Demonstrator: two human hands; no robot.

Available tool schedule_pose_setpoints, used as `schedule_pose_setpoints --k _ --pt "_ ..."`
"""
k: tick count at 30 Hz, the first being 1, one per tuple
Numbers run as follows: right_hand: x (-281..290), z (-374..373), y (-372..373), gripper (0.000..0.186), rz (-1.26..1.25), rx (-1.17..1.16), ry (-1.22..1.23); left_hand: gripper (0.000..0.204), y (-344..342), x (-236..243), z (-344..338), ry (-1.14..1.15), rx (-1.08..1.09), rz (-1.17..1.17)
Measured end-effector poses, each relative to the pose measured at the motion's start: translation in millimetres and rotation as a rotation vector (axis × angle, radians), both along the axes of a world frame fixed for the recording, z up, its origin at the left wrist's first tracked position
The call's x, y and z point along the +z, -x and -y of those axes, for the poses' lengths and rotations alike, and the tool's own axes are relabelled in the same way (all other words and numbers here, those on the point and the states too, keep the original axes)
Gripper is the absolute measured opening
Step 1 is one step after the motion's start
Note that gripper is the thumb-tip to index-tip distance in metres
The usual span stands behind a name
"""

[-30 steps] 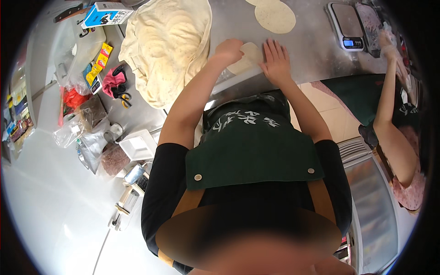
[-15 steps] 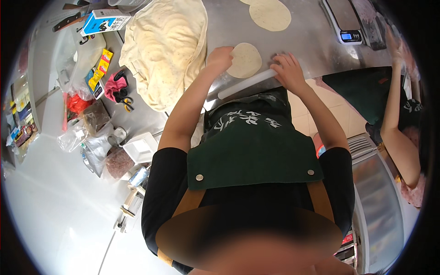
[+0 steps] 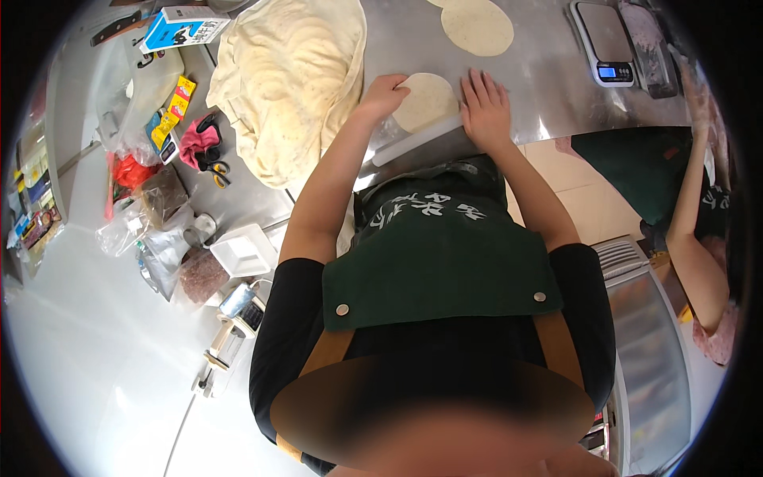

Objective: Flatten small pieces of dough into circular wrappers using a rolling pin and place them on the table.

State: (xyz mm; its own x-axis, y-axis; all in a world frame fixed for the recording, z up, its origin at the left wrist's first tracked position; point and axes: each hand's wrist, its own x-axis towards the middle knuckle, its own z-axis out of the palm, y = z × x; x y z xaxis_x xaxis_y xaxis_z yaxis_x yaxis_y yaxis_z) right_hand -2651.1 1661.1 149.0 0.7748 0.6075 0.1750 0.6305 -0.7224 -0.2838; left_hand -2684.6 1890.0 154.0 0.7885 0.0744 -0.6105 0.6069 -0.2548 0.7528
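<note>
Head view: left hand [image 3: 385,97] has fingers curled, pinching the left rim of the dough round [image 3: 427,102], which lies close to the near edge of the tabletop [image 3: 548,87]; right hand [image 3: 485,110] is flat, fingers extended, at the right end of the rolling pin [image 3: 417,141], not wrapped round it. Pin sits along the dough's near side; second round [image 3: 478,28] lies nearer the tabletop's far edge.

A pale dough round [image 3: 427,102] lies flat, 1 white rolling pin [image 3: 415,141] slanted along its near edge.
</note>
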Motion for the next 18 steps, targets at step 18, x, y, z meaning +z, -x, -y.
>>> schedule_pose_setpoints --k 18 --pt "27 70 19 0.040 -0.274 0.260 0.110 0.021 0 74 49 -0.534 -0.421 0.224"
